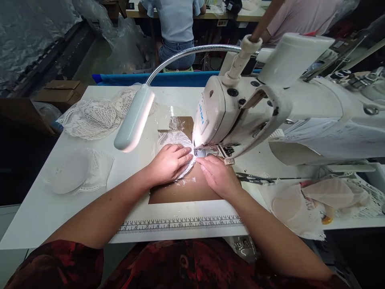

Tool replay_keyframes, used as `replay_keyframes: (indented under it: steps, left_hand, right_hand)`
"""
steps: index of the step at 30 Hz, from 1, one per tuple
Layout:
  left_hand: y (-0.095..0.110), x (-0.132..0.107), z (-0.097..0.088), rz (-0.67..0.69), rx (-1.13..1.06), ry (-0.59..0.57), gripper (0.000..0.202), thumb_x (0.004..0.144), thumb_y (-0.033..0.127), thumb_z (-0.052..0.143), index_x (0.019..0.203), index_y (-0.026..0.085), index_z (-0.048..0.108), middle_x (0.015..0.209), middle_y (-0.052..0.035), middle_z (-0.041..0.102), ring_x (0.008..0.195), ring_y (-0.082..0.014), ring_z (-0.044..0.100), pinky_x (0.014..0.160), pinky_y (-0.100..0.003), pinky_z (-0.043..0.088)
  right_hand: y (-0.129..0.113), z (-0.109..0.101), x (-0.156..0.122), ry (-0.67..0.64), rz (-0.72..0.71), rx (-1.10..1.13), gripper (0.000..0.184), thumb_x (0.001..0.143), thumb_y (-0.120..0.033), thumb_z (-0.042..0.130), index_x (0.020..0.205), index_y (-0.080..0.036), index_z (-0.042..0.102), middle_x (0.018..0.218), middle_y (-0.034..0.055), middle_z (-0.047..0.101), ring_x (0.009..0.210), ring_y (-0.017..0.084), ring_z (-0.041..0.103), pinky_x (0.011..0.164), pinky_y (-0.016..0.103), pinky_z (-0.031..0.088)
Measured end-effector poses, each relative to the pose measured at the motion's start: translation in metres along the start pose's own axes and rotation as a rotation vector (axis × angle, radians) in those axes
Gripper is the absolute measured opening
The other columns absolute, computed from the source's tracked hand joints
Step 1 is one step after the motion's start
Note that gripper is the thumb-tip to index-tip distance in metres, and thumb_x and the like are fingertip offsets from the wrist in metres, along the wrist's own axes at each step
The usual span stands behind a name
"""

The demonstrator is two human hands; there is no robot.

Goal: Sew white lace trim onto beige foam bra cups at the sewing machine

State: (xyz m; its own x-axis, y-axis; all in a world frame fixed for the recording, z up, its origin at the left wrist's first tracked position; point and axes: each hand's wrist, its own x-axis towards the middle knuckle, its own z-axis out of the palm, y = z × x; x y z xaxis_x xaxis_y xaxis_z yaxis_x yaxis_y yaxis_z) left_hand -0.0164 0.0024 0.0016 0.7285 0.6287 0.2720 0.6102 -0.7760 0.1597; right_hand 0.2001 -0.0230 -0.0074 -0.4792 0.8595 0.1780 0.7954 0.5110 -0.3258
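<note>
My left hand lies flat, fingers together, pressing a white lace piece onto the shiny brown plate of the table. My right hand rests beside it, fingertips on the lace edge just in front of the needle area of the white sewing machine. Both hands hold the lace down at the presser foot. The part of the lace under my palms is hidden.
A gooseneck lamp hangs over the table's left centre. Stacks of lace pieces and padded cups lie at left; more pieces and scissors at right. A ruler strip runs along the front edge. Two people sit behind.
</note>
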Motion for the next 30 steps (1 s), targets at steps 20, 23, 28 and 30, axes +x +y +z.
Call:
replay_keyframes:
  steps: [20,23,28,30]
  left_hand:
    - [-0.0008,-0.0041,-0.0026,0.125,-0.165,-0.07,0.033,0.093,0.028,0.044,0.121,0.014,0.057,0.126,-0.0108,0.059,0.108,-0.0258,0.052,0.093,-0.044,0.04]
    - [-0.0011,-0.0041,-0.0016,0.121,-0.185,-0.055,0.034,0.093,0.027,0.045,0.121,0.014,0.056,0.124,-0.0111,0.06,0.108,-0.0254,0.052,0.092,-0.043,0.041]
    - [-0.0011,-0.0042,-0.0015,0.113,-0.186,-0.048,0.033,0.093,0.026,0.044,0.121,0.015,0.057,0.123,-0.0109,0.061,0.108,-0.0251,0.053,0.092,-0.044,0.041]
    - [-0.0012,-0.0042,-0.0019,0.114,-0.184,-0.045,0.031,0.093,0.026,0.045,0.12,0.016,0.058,0.122,-0.011,0.061,0.108,-0.0248,0.054,0.092,-0.043,0.042]
  right_hand:
    - [-0.003,-0.003,-0.0019,0.034,-0.065,0.063,0.033,0.089,-0.017,0.041,0.112,-0.019,0.064,0.1,0.0068,0.067,0.088,0.02,0.058,0.071,0.029,0.043]
    - [-0.0041,-0.0019,-0.0025,0.043,-0.08,0.055,0.034,0.088,-0.017,0.043,0.115,-0.018,0.063,0.105,0.0063,0.066,0.089,0.02,0.057,0.074,0.03,0.043]
    - [-0.0064,-0.0019,-0.002,-0.005,-0.061,0.014,0.033,0.087,-0.016,0.043,0.112,-0.02,0.065,0.097,0.0061,0.065,0.086,0.02,0.055,0.072,0.03,0.042]
    - [-0.0061,-0.0021,-0.0021,0.005,-0.058,0.027,0.033,0.087,-0.015,0.043,0.111,-0.019,0.065,0.096,0.0067,0.065,0.084,0.02,0.055,0.071,0.03,0.042]
